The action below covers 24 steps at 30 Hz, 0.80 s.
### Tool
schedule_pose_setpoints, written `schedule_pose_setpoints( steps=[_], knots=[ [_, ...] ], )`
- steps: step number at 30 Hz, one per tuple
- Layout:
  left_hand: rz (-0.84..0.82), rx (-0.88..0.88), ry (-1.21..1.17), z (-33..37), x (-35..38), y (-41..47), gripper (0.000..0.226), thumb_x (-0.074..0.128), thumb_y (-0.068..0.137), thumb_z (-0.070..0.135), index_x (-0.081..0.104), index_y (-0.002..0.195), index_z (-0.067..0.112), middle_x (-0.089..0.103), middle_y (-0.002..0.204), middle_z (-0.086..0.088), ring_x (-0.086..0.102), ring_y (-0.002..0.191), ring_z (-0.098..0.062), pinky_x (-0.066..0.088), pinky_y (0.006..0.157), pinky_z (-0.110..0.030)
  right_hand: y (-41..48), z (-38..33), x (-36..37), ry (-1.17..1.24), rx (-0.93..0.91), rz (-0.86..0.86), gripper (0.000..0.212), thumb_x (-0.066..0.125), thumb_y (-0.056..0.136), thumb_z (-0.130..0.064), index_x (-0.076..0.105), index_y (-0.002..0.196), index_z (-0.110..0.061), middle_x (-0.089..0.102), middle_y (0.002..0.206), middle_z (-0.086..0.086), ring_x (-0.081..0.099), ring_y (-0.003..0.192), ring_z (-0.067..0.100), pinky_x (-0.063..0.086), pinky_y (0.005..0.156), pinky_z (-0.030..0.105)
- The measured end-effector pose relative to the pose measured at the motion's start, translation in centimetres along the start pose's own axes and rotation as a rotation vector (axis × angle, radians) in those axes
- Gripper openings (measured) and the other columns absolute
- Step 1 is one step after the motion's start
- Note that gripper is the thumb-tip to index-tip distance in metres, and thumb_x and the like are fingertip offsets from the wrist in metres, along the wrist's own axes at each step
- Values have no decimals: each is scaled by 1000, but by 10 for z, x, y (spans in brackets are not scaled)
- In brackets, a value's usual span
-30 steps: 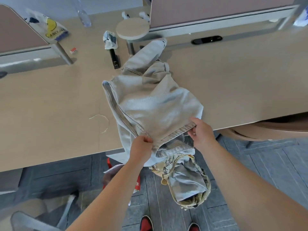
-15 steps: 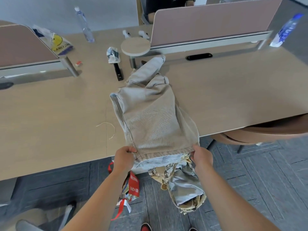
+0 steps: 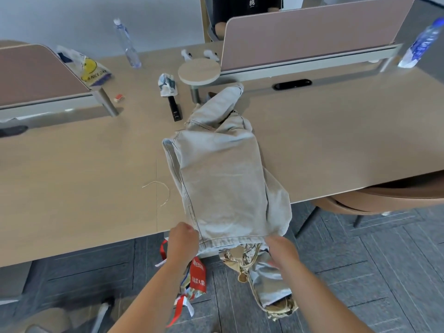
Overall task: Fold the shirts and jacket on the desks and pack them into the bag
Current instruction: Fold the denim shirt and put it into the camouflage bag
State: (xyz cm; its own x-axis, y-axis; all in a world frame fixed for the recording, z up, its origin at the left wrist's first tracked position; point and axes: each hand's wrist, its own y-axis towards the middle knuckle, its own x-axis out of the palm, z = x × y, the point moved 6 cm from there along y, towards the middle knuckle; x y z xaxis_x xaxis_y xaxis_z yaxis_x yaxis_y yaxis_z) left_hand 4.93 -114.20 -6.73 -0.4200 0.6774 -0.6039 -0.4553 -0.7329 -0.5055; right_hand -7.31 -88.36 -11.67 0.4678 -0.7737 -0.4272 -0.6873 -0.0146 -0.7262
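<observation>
A pale grey denim jacket (image 3: 223, 183) lies folded lengthways on the wooden desk (image 3: 84, 179), one sleeve reaching toward the back and its hem hanging over the front edge. My left hand (image 3: 182, 241) grips the hem's left corner. My right hand (image 3: 282, 248) holds the hem's right corner, fingers partly hidden under the cloth. Below the desk edge sits a camouflage bag (image 3: 276, 306), open, with pale fabric inside it. Part of the jacket's right side droops off the desk.
A black stapler (image 3: 174, 109), a crumpled wrapper (image 3: 167, 84), a round stand (image 3: 199, 73), two water bottles (image 3: 127, 44) and a snack bag (image 3: 86, 68) sit behind. A red and white bag (image 3: 194, 280) lies on the floor. A brown chair (image 3: 384, 198) is at right. A person sits beyond the divider.
Both hands have pulled the jacket hem toward me, off the desk's front edge and over the bag. The folded panel now lies flatter and stretched; the view has tilted up.
</observation>
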Motion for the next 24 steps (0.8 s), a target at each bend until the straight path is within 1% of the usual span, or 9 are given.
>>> schedule_pose_setpoints(
  steps=[3,5,8,10,12,14,17,20,24],
  knots=[
    [-4,81,3,17,3,9,28,44,95,6,61,117,8,58,123,-11,54,61,-14,42,49,-22,8,-19,-11,-214,-115,106,21,44,99,-19,62,100,-9,57,97,7,48,84,19,40,70,30],
    [-19,107,-51,25,5,16,28,48,97,12,60,122,15,62,116,-12,45,46,-12,34,38,-21,6,-38,-17,-206,-209,214,19,48,96,-18,63,104,-10,59,111,8,53,78,18,35,59,27],
    [-73,120,-146,40,6,25,29,51,101,23,58,130,20,67,89,-8,43,48,-13,32,37,-21,8,-65,-19,-104,-365,254,25,53,95,-19,64,117,-18,36,149,1,62,91,19,41,60,27],
    [-91,122,-166,43,9,38,32,50,102,21,58,132,19,68,91,-7,51,64,-18,38,47,-24,19,-76,-16,-151,-370,197,30,49,96,-19,64,122,-19,18,161,0,61,104,26,44,69,30],
    [-94,103,-177,42,11,49,34,49,100,15,59,132,13,69,113,-12,57,78,-19,50,64,-29,36,-83,-15,-150,-321,158,21,47,94,-16,68,96,-13,32,149,18,55,96,29,44,71,33],
    [-79,113,-174,42,12,56,34,52,98,12,61,130,8,66,125,-17,59,91,-21,53,86,-36,45,-83,-10,-196,-303,128,25,50,89,-13,47,64,-11,43,109,16,41,70,23,34,57,29],
    [-77,99,-216,36,12,62,30,51,97,7,63,124,5,68,119,-17,60,91,-21,53,77,-32,48,-76,-5,-97,-313,142,33,56,83,-8,30,64,-13,30,70,6,22,55,18,18,49,25],
    [-48,76,-275,28,3,65,26,49,98,6,65,119,5,69,104,-11,62,87,-20,49,67,-23,38,-72,-7,-36,-279,211,21,55,84,-8,39,71,-9,31,61,6,23,50,18,16,39,20],
    [-63,-44,-417,10,-11,69,26,49,100,10,66,118,1,69,93,-7,65,86,-21,52,82,-34,27,-65,-11,-59,-177,167,20,53,90,-14,48,72,-6,49,72,11,41,57,22,33,50,29]
  ],
)
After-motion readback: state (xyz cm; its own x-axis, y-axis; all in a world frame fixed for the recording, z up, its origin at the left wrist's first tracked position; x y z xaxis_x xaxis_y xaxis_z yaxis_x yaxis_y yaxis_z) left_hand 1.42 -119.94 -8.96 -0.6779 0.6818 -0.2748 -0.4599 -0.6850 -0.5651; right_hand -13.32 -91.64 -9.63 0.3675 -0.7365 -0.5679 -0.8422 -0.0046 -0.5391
